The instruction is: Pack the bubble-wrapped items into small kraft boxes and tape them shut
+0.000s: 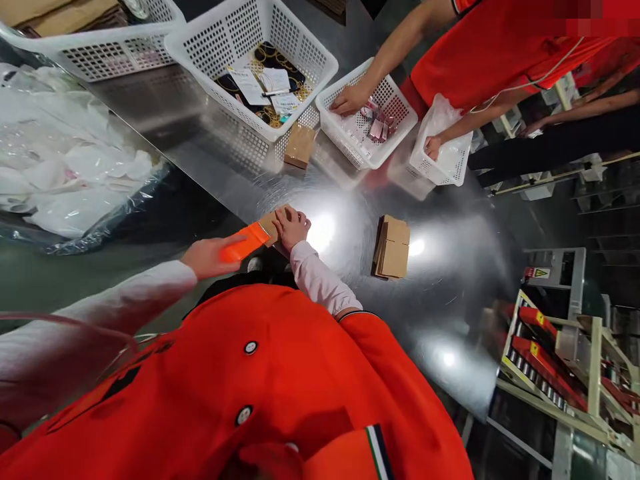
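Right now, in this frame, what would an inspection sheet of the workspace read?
Surface: shiny metal table, with glare and scuffs.
Job's things: brown cardboard piece against an orange item; folded cardboard stack on the table.
Clutter: small brown box beside the large white basket.
Grip: left hand closed on the orange item; right hand on the brown cardboard piece, closure unclear.
Cables: pinkish cord across the left sleeve.
Surroundings: co-worker's hand in a smaller basket; roller frame at right; white plastic heap at left.
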The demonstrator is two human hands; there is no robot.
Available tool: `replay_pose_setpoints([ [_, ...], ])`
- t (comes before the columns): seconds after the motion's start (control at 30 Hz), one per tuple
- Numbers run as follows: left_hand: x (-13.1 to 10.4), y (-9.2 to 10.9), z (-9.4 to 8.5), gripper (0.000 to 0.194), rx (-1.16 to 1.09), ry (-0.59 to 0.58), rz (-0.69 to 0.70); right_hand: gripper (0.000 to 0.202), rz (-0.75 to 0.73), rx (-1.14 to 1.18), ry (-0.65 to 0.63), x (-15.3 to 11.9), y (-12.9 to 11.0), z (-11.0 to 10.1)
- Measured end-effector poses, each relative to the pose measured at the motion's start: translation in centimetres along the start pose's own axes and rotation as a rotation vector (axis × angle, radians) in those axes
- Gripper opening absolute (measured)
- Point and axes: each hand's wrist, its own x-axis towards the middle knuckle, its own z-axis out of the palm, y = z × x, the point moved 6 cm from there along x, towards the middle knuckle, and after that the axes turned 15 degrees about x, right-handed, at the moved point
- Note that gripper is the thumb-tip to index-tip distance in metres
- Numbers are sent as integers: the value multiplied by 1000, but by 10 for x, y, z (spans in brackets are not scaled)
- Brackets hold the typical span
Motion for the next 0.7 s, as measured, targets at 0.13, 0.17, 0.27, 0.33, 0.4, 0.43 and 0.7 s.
replay_pose_setpoints([
  [0.13, -19, -8, 37, 85, -126, 44, 16, 61, -46, 24, -11, -4, -7, 0],
  [0.17, -20, -8, 41, 85, -143, 51, 4, 67, -51, 17, -12, -5, -9, 1],
  [0.27, -19, -4, 45, 82, -193, 72, -20, 83, -22, -14, -26, -7, -13, 6],
  [0.33, -17, 0, 45, 79, -211, 79, -42, 84, 6, -24, -36, -7, -12, 8],
  [0.4, -16, 3, 47, 78, -214, 79, -53, 78, 18, -25, -41, -6, -11, 10],
  [0.43, -17, 4, 49, 79, -209, 79, -52, 74, 19, -22, -43, -5, -10, 11],
  [0.7, -71, -32, 103, 81, -160, -79, -186, 67, 0, -27, -62, -2, -8, 19],
])
